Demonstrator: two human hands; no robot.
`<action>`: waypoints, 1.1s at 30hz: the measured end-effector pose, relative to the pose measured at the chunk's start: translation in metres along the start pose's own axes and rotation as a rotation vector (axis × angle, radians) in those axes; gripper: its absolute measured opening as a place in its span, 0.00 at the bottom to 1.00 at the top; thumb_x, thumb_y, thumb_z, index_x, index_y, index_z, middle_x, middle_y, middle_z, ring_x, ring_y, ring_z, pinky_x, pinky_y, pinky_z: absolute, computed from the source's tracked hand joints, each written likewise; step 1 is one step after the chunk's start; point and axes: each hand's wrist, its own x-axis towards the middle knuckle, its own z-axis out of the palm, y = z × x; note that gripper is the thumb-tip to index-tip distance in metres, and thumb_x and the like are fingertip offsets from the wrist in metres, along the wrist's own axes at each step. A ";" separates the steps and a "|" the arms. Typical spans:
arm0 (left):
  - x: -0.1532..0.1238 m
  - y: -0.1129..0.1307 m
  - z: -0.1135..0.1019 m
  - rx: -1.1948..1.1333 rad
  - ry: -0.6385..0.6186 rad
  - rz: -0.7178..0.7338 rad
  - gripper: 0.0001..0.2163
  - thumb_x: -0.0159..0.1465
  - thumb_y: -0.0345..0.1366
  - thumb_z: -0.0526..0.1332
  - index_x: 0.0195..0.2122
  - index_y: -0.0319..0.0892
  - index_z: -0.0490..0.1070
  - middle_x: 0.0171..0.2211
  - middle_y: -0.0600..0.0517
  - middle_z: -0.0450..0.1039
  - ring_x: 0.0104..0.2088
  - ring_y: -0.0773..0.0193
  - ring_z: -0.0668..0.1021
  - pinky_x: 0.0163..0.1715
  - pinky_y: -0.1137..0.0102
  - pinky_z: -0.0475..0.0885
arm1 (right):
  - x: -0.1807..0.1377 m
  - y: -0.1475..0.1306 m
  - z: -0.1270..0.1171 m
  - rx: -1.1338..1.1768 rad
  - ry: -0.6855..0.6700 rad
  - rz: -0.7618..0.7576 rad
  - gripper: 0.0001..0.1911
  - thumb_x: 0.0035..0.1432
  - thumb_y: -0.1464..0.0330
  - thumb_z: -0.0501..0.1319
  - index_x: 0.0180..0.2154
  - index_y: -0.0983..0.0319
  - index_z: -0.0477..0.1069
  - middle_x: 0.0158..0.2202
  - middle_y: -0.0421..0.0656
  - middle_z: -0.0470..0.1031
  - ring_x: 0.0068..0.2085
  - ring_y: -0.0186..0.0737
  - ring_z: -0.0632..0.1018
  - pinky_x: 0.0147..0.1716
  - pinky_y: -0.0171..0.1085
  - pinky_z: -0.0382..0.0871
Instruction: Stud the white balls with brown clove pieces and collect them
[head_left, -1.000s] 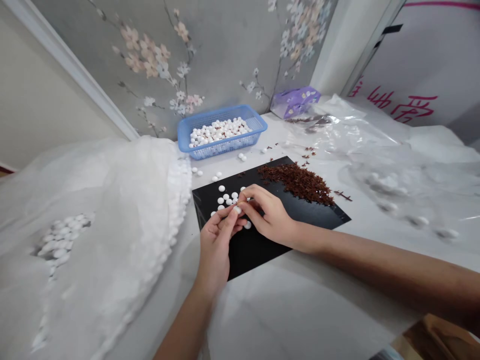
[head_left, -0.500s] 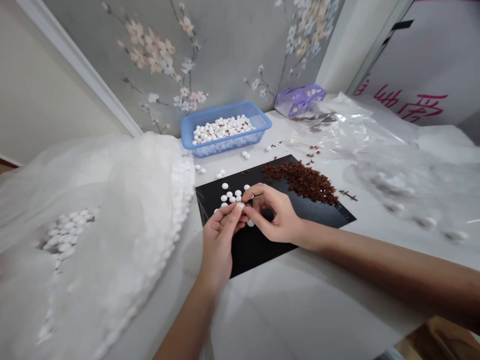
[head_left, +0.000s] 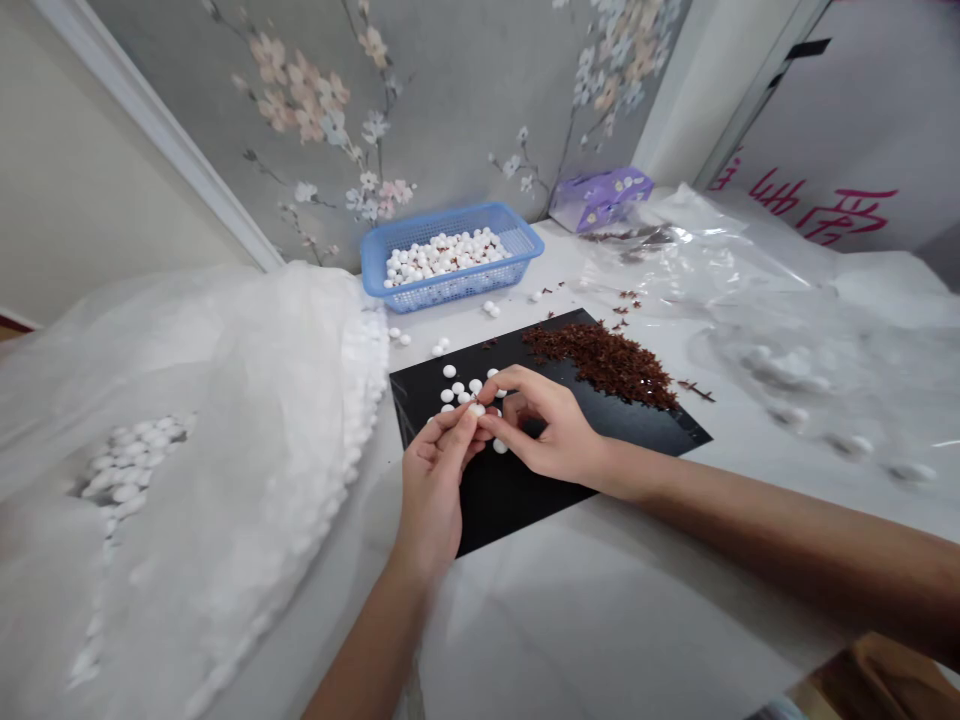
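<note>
My left hand (head_left: 435,485) is closed, pinching a small white ball (head_left: 477,410) between thumb and fingers above a black board (head_left: 499,510). From the right, my right hand (head_left: 551,425) brings its thumb and forefinger to the same ball. A tiny reddish-brown piece (head_left: 475,399) shows at the ball's top, by the right fingertips; its exact shape is too small to make out. Several loose white balls (head_left: 449,372) lie on the board just beyond the hands. Farther right on it is a heap of small brown star-shaped pieces (head_left: 607,362).
A blue plastic basket (head_left: 450,300) with many white balls, some brown bits among them, stands by the wall. At left lies a large white bag (head_left: 247,480) of white balls. Clear plastic bags (head_left: 787,330) cover the right side, near a purple package (head_left: 600,198).
Both hands have shifted very slightly left with the ball. The right thumb and forefinger have moved in closer to it.
</note>
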 end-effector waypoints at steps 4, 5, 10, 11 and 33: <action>0.000 0.000 0.001 0.005 0.010 0.006 0.06 0.56 0.37 0.65 0.31 0.42 0.76 0.31 0.54 0.77 0.34 0.71 0.76 0.37 0.77 0.68 | 0.001 -0.001 -0.001 -0.023 -0.011 -0.006 0.06 0.57 0.70 0.57 0.39 0.60 0.64 0.36 0.42 0.69 0.21 0.25 0.65 0.19 0.29 0.65; 0.000 0.000 0.001 0.005 0.014 0.004 0.06 0.56 0.37 0.65 0.31 0.41 0.76 0.31 0.54 0.77 0.34 0.71 0.76 0.37 0.77 0.68 | 0.001 -0.001 -0.001 -0.027 -0.014 -0.008 0.06 0.57 0.70 0.57 0.39 0.60 0.64 0.36 0.41 0.69 0.21 0.25 0.65 0.19 0.29 0.64; 0.000 0.001 0.002 -0.015 0.013 -0.002 0.05 0.56 0.37 0.65 0.32 0.41 0.76 0.31 0.54 0.77 0.34 0.72 0.76 0.39 0.77 0.68 | 0.002 -0.001 -0.001 -0.024 -0.028 -0.006 0.05 0.58 0.71 0.57 0.39 0.60 0.65 0.36 0.41 0.69 0.22 0.25 0.64 0.19 0.29 0.64; 0.000 0.001 0.002 -0.017 0.010 -0.002 0.05 0.56 0.37 0.65 0.31 0.42 0.76 0.31 0.55 0.77 0.34 0.72 0.76 0.39 0.77 0.68 | 0.002 -0.001 -0.001 -0.025 -0.031 -0.003 0.05 0.58 0.71 0.57 0.39 0.60 0.65 0.36 0.41 0.69 0.22 0.25 0.64 0.19 0.29 0.64; 0.002 0.000 0.000 -0.027 -0.034 0.005 0.05 0.57 0.37 0.64 0.30 0.42 0.76 0.30 0.56 0.75 0.34 0.73 0.76 0.38 0.80 0.69 | 0.001 0.001 -0.001 -0.049 -0.005 -0.022 0.06 0.57 0.70 0.58 0.39 0.61 0.64 0.40 0.43 0.67 0.23 0.24 0.66 0.20 0.29 0.65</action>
